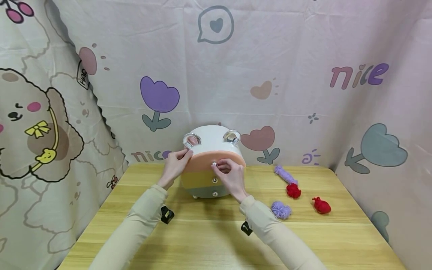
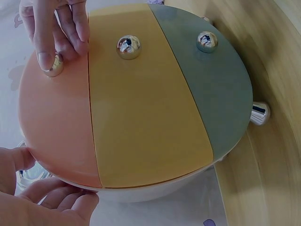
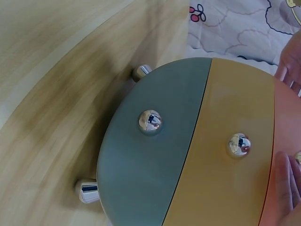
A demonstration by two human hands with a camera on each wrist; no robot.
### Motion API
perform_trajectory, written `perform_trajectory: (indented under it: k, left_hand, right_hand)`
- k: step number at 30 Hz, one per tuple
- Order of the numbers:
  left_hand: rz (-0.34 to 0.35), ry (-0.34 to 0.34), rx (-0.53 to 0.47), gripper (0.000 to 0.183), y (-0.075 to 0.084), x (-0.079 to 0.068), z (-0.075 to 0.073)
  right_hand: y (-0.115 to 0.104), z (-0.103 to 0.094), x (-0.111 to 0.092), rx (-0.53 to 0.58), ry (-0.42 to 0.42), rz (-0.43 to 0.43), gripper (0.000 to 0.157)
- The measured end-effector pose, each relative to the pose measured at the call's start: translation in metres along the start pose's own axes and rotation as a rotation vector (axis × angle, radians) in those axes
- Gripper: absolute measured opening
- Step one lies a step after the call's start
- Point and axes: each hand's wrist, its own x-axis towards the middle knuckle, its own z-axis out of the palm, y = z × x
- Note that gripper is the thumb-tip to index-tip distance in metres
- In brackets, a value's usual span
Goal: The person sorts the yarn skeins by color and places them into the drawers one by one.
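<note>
A small rounded drawer box (image 1: 213, 137) stands on the table, white on top with silver ring ears. Its front has an orange drawer (image 2: 61, 122), a yellow drawer (image 2: 136, 108) and a grey-green drawer (image 2: 207, 89), each with a round silver knob. My right hand (image 1: 232, 176) pinches the orange drawer's knob (image 2: 55, 67) between thumb and finger. At the box's upper left side, my left hand (image 1: 175, 167) holds the edge with thumb and curled fingers. No gap shows around the three drawer fronts.
Right of the box lie a purple yarn bundle (image 1: 285, 174), a red yarn ball (image 1: 293, 191), a second purple bundle (image 1: 281, 210) and another red one (image 1: 321, 205). A printed curtain (image 1: 216, 75) hangs close behind the wooden table (image 1: 199, 240).
</note>
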Motion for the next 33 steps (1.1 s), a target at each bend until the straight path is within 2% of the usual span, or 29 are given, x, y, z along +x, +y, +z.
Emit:
perform_trajectory:
  k: [9,18,25,33]
  left_hand:
    - [-0.005,-0.006,-0.004,0.056,0.0,0.0,0.001]
    - [-0.005,0.0,-0.015,0.055,0.0,0.0,0.001]
    - [-0.012,0.0,-0.017,0.056,0.001,-0.001,0.0]
    - [-0.017,-0.005,-0.008,0.056,0.001,0.0,0.0]
  right_hand:
    - [0.003,0.0,-0.005,0.05,0.008,0.024,0.018]
    - [0.024,0.0,-0.031,0.019,0.026,0.146,0.021]
    - [0.039,0.012,-0.048,0.032,0.02,0.191,0.019]
    - [0.043,0.024,-0.053,0.051,0.059,0.214,0.022]
